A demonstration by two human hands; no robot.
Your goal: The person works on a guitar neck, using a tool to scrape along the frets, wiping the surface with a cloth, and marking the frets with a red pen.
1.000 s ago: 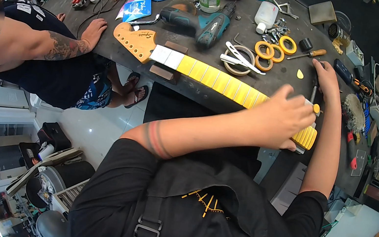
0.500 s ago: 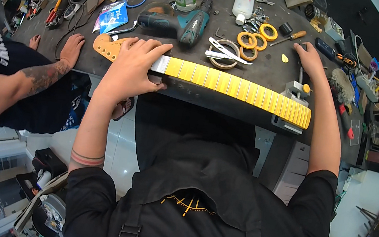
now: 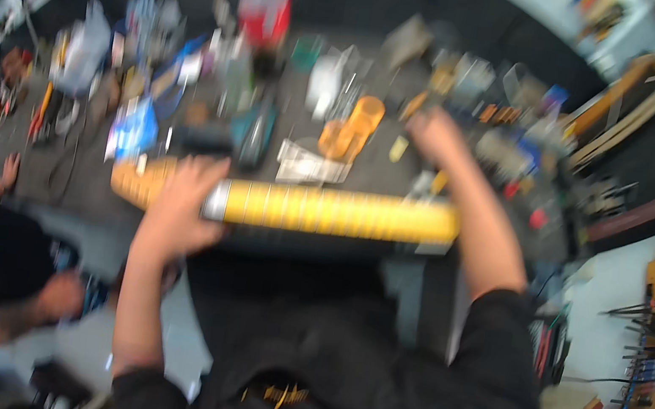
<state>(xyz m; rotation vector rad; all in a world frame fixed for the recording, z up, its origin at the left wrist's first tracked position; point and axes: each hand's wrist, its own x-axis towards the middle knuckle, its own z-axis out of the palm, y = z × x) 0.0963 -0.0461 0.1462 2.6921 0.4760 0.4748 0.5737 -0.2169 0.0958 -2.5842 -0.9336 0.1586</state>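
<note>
Head view: the guitar neck (image 3: 343,214) lies crosswise on the bench (image 3: 379,178) in front of the person, its long axis running almost straight from 9 o'clock to 3 o'clock, with the yellow-covered fret face upward. The left hand (image 3: 182,203) is much the nearer one, already touching the neck where the tan headstock (image 3: 133,179) meets the fretted part; from that hand the headstock points to 9 o'clock and the long yellow stretch to 3 o'clock. Its fingers spread across the neck toward 1 o'clock and the thumb stands apart at the near edge, but blur leaves me unable to tell whether it squeezes or merely rests. The right hand (image 3: 438,136) is off the neck, out at 2 o'clock from its middle, so the neck's other end sits below that hand, toward 6 o'clock. The right forearm (image 3: 486,217) passes just beside that end; whether they touch I cannot tell. The right fingers are too smeared to show if they are curled or holding anything. Just beside them, toward 10 o'clock, is an orange-brown handle (image 3: 414,105), while orange-yellow tape rolls (image 3: 339,142) lie toward 9 o'clock.
</note>
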